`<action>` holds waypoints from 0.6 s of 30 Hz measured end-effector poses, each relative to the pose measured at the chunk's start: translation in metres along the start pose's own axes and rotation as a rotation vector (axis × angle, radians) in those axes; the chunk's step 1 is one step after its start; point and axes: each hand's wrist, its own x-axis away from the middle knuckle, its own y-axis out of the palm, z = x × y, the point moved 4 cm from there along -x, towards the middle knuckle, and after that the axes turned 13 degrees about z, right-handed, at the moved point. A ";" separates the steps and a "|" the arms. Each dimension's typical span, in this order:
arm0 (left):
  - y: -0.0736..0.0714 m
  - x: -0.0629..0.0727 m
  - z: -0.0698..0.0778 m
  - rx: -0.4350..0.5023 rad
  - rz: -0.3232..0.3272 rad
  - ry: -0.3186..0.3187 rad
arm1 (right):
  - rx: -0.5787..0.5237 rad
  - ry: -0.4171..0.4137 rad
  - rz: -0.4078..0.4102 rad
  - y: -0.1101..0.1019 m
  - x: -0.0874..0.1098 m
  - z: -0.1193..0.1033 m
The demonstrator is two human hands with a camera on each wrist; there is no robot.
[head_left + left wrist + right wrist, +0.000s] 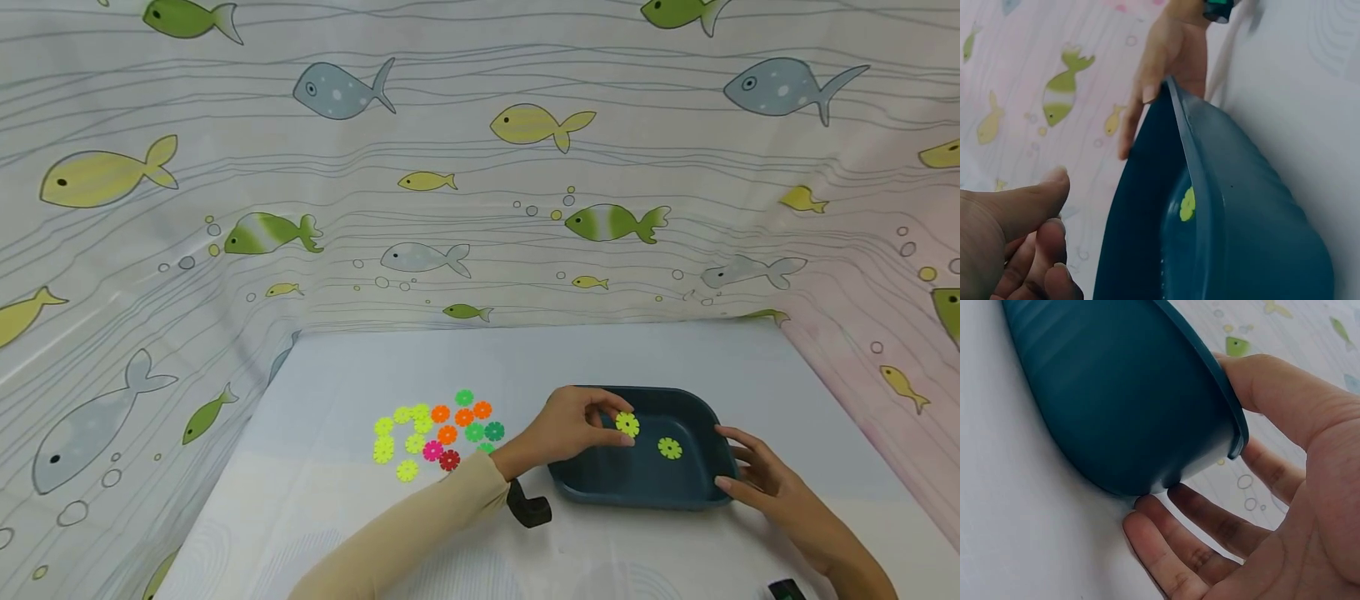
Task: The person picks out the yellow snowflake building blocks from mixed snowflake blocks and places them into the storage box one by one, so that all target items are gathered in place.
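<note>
Beige fabric sleeve (408, 533) foremost, a person's left hand (567, 425) pinches a yellow-green, notch-edged round disc (627, 425) between thumb and fingers over a dark teal, rounded rectangular tray (633, 498). Another yellow-green disc (670, 448) lies flat inside. Thumb and fingers spread, the right hand (772, 483) grips the tray's right end. Left of the tray, yellow-green, orange, green, pink and red discs (447, 435) lie loosely grouped on the white bench (337, 375), before a fish-patterned white sheet (480, 221).
</note>
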 end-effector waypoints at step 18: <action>0.021 -0.019 0.003 -0.042 -0.043 -0.096 | 0.018 0.012 0.014 0.001 0.000 0.000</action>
